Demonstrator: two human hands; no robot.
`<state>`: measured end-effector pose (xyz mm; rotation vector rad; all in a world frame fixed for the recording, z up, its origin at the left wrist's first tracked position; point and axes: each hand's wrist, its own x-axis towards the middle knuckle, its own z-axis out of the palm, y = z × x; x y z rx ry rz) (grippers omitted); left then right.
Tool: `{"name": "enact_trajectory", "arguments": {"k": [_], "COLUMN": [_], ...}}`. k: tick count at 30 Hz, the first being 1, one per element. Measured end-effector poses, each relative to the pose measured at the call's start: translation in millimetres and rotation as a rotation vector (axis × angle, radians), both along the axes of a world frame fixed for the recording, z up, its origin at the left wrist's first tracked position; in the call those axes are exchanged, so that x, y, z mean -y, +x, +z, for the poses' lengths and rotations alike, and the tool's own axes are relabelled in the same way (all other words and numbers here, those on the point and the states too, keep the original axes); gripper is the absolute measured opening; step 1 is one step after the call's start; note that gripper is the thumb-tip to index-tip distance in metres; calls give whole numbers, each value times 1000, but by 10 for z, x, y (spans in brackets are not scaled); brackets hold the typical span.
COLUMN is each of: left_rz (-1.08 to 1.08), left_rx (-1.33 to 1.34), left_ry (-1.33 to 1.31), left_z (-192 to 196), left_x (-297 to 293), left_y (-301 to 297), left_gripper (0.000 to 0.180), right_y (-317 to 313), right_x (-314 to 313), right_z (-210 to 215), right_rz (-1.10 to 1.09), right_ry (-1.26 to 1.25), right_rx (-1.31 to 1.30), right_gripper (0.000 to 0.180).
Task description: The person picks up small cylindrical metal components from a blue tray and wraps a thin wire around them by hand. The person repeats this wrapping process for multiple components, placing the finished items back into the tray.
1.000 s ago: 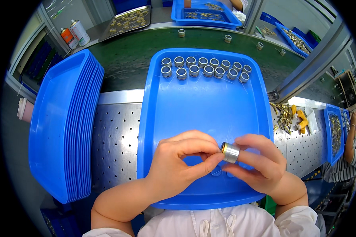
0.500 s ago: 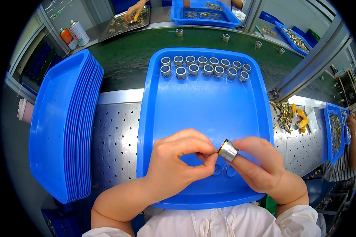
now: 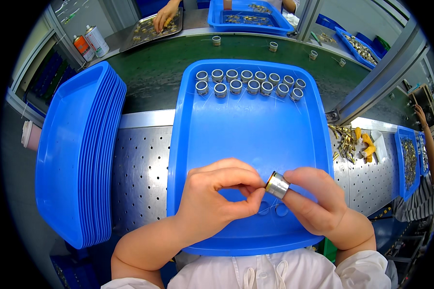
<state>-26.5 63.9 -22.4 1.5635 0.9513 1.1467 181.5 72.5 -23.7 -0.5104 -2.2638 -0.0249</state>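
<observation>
My right hand (image 3: 318, 200) grips a short silver metal cylinder (image 3: 278, 185) between thumb and fingers, tilted over the near part of a blue tray (image 3: 246, 135). The cylinder's dark-rimmed end faces left. At that rim, the thumb and fingertips of my left hand (image 3: 222, 188) are pinched together; whatever lies between them is too small to make out. Beneath my hands, round blue shapes and thin pale wires show on the tray floor. Two rows of similar metal rings (image 3: 236, 86) with thin wires stand upright along the tray's far side.
Left stands a stack of blue trays (image 3: 77, 159), with a lidded cup (image 3: 31, 135) beside it. A green conveyor (image 3: 154, 77) beyond carries several small rings. Brass-coloured pieces (image 3: 346, 144) lie right of my tray. Co-workers' hands (image 3: 166, 17) show behind and at far right.
The rings on the conveyor have shifted slightly left. At far right a co-worker's arm has reached up and forward. My hands and the cylinder are almost where they were.
</observation>
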Motion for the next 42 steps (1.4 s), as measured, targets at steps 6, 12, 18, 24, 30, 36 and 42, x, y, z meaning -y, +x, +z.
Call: {"name": "enact_trajectory", "arguments": {"k": [6,12,18,24,30,36,42], "left_rz": [60,64,43,69,57,-90,-174], "left_rx": [-81,-108,-18,-96,-80,149,284], "left_ry": [125,167,64,177,150,-160,-344], "left_z": [-24,-26,-26,-38,-36,32,-23], "left_x": [14,8,1,-1,9,-24,-41], "left_y": [13,16,26,14,16,-15,-53], "left_gripper": [16,16,17,16,16,19,13], "right_y": [-19,-91,-80,-60,-58,-20,-18], "right_x": [36,69,24,24,33,43,29], "right_z": [-5,42,29,1,8,19,58], "right_rz": [-1,-39,-20,-7,-8,-64,-51], "right_ry": [-105,-218,-101,-93,-149,-311,-319], "right_rx": [-24,-110,-68,-52,-95,-164,-165], "right_gripper": [31,31,29,32,32,30,28]}}
